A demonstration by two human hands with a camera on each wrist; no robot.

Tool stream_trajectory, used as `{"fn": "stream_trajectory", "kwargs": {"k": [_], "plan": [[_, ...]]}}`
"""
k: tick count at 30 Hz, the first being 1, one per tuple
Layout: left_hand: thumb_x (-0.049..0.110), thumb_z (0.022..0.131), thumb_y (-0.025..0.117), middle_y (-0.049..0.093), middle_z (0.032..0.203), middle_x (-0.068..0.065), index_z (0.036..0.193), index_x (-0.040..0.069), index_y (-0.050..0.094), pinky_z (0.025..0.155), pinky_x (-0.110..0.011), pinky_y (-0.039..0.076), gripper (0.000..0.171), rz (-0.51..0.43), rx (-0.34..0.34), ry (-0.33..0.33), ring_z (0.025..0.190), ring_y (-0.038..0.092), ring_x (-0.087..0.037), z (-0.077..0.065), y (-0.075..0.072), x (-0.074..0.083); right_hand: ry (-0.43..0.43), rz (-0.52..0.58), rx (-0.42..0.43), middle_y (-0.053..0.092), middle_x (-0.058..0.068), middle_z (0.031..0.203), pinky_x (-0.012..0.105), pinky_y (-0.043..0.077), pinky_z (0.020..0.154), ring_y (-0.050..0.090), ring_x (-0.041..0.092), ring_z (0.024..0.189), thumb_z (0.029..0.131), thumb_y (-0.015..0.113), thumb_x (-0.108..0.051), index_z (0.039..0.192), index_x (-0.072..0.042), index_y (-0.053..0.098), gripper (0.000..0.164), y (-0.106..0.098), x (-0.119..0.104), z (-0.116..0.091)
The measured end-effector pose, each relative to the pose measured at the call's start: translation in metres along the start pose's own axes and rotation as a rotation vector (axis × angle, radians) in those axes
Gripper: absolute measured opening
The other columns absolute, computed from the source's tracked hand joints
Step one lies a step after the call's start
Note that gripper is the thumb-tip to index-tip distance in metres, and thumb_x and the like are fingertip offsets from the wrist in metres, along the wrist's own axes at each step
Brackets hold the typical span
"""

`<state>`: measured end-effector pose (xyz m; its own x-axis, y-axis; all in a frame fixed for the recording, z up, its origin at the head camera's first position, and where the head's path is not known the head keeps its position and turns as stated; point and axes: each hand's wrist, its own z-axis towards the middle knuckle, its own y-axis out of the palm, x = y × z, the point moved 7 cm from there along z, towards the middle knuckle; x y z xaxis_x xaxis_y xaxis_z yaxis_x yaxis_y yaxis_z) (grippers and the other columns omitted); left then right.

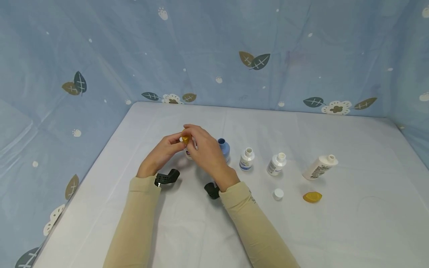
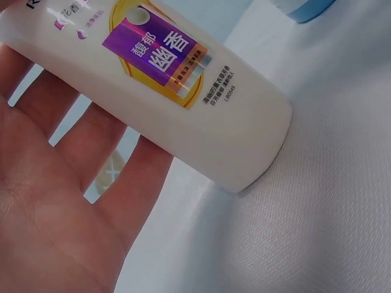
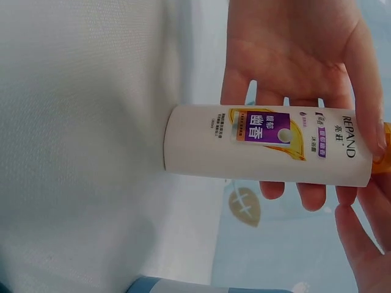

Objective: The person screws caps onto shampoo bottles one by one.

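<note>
A white body-wash bottle (image 3: 256,165) with a purple and yellow label stands between both hands. My left hand (image 1: 163,152) holds it, fingers behind its body and thumb near its neck. On top of the bottle is a yellow cap (image 1: 186,139), which my right hand (image 1: 207,150) pinches in its fingers. In the left wrist view, the bottle's lower end (image 2: 256,134) is close to the white cloth, with the left fingers (image 2: 91,146) behind it. Most of the bottle is hidden by the hands in the head view.
Beside the right hand stands a blue bottle (image 1: 225,149) without a cap. Farther right are uncapped white bottles: one small (image 1: 247,160), another small (image 1: 276,164) and a larger one (image 1: 320,168). A white cap (image 1: 278,194) and another yellow cap (image 1: 312,197) lie in front.
</note>
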<state>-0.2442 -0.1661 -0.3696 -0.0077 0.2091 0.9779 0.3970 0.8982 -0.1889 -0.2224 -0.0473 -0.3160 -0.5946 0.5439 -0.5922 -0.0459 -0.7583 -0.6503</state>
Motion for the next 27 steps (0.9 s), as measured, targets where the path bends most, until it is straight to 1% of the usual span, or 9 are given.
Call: {"fn": "stream_trajectory", "kwargs": {"k": [4,6,9,13,16,18,22,25,27], "plan": [[0.014,0.089,0.049,0.048,0.126,-0.002,0.129,0.014,0.049,0.096,-0.041,0.030,0.040,0.011,0.003,0.005,0.115,0.039,-0.018,0.000,0.000,0.001,-0.009,-0.003,0.019,0.048,-0.002,0.121,0.018,0.038,0.087,0.046,0.009,0.108,0.086,0.051,-0.009,0.103,-0.013,0.060,0.019,-0.002,0.000,0.000],[0.013,0.089,0.049,0.048,0.126,-0.003,0.127,0.012,0.051,0.096,-0.041,0.029,0.038,0.003,-0.001,0.012,0.114,0.040,-0.018,0.000,0.000,0.001,-0.005,0.002,0.029,0.048,-0.001,0.118,0.019,0.038,0.086,0.047,0.010,0.105,0.086,0.053,-0.011,0.102,-0.013,0.060,0.018,-0.003,0.000,0.000],[0.017,0.090,0.050,0.047,0.129,-0.003,0.125,0.008,0.052,0.097,-0.043,0.028,0.036,-0.010,-0.013,0.021,0.116,0.040,-0.018,0.002,0.000,-0.001,0.009,0.005,0.038,0.046,0.001,0.116,0.019,0.040,0.081,0.049,0.012,0.098,0.086,0.055,-0.013,0.102,-0.013,0.060,0.017,-0.003,0.000,-0.001],[0.025,0.090,0.053,0.049,0.125,-0.005,0.121,0.007,0.055,0.097,-0.042,0.028,0.035,-0.029,-0.003,0.017,0.113,0.042,-0.019,0.006,-0.003,-0.010,0.023,-0.007,0.057,0.046,0.003,0.111,0.017,0.041,0.069,0.050,0.013,0.083,0.086,0.056,-0.013,0.101,-0.012,0.059,0.016,-0.004,0.000,-0.001],[0.029,0.089,0.054,0.051,0.122,-0.004,0.119,0.009,0.056,0.096,-0.042,0.029,0.036,-0.035,0.006,0.031,0.111,0.044,-0.019,0.010,-0.006,-0.017,0.027,-0.019,0.067,0.046,0.003,0.108,0.016,0.040,0.067,0.049,0.013,0.080,0.085,0.058,-0.014,0.101,-0.012,0.059,0.016,-0.005,0.000,-0.001],[0.030,0.089,0.054,0.052,0.120,-0.005,0.118,0.008,0.056,0.096,-0.043,0.029,0.036,-0.028,0.005,0.051,0.110,0.044,-0.020,0.011,-0.006,-0.018,0.029,-0.022,0.069,0.046,0.002,0.106,0.015,0.040,0.067,0.048,0.012,0.080,0.085,0.059,-0.014,0.101,-0.012,0.060,0.016,-0.005,0.000,0.000],[0.028,0.090,0.054,0.053,0.116,-0.006,0.117,0.008,0.057,0.095,-0.043,0.029,0.034,-0.021,0.001,0.072,0.107,0.045,-0.021,0.010,-0.006,-0.016,0.031,-0.031,0.073,0.045,0.001,0.103,0.015,0.039,0.066,0.046,0.009,0.077,0.084,0.061,-0.015,0.100,-0.013,0.060,0.017,-0.006,-0.001,0.000],[0.026,0.091,0.052,0.054,0.113,-0.005,0.116,0.009,0.058,0.094,-0.045,0.029,0.031,-0.009,-0.012,0.074,0.105,0.045,-0.020,0.005,-0.002,-0.006,0.037,-0.025,0.074,0.045,0.000,0.101,0.016,0.039,0.066,0.044,0.008,0.076,0.085,0.060,-0.017,0.100,-0.013,0.060,0.016,-0.006,0.000,-0.001],[0.025,0.091,0.052,0.054,0.112,-0.006,0.116,0.009,0.058,0.094,-0.045,0.030,0.030,-0.008,-0.011,0.069,0.105,0.045,-0.021,0.003,0.000,-0.001,0.049,-0.012,0.072,0.045,0.000,0.099,0.016,0.039,0.065,0.044,0.007,0.076,0.087,0.057,-0.020,0.100,-0.014,0.060,0.015,-0.005,0.001,-0.001]]}}
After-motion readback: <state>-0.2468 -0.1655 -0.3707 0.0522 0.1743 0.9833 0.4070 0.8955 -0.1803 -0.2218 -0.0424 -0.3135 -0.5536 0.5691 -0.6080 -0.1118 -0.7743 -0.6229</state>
